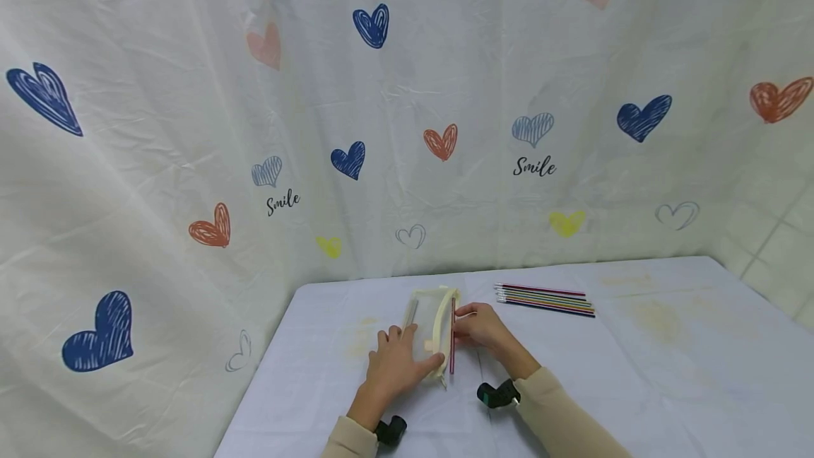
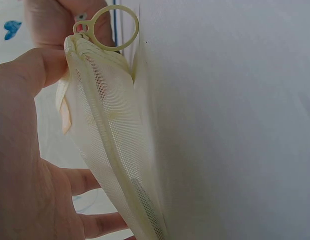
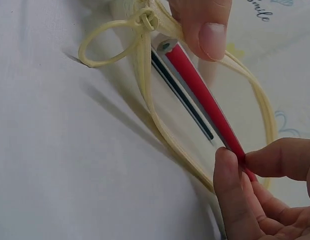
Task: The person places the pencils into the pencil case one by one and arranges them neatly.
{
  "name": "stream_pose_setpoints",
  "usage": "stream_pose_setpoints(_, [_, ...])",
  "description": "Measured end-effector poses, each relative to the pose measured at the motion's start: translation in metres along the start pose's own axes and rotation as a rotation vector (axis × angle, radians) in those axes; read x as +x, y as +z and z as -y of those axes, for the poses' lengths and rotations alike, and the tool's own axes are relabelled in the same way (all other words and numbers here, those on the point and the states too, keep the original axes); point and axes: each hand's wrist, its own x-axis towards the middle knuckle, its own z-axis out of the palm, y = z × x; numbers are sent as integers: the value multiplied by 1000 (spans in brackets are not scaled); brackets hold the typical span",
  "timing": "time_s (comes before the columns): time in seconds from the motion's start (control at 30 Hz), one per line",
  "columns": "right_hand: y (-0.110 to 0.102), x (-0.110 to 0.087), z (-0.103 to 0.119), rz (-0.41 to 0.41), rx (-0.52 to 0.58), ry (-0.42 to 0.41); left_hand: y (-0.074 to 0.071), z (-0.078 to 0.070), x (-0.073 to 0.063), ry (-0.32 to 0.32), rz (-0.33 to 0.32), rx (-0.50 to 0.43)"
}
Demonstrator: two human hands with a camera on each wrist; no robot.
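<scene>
A pale yellow mesh zip pouch (image 1: 427, 309) lies on the table, its long zip side gaping in the right wrist view. My left hand (image 1: 397, 359) spans the pouch with fingers spread, holding it, the thumb at the opening's edge. My right hand (image 1: 482, 327) pinches a red pencil (image 3: 204, 100) between thumb and fingers. That pencil lies lengthwise along the opening, its flat end near the zip's ring pull (image 2: 137, 30). Beside it, a thin dark stick (image 3: 182, 95) shows inside the pouch.
Several striped pencils (image 1: 543, 299) lie side by side on the white-covered table (image 1: 572, 373), right of the pouch. Behind the table hangs a white curtain (image 1: 470, 203) printed with hearts. Black wrist cameras (image 1: 497, 394) sit on both wrists.
</scene>
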Motion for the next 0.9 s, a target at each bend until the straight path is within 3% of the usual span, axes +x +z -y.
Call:
stream_pose_setpoints(0.5, [11, 9, 5, -23, -24, 27, 1, 1, 1, 7, -13, 12])
stream_pose_setpoints(0.9, [17, 11, 5, 1, 41, 10, -1, -1, 1, -3, 4, 4])
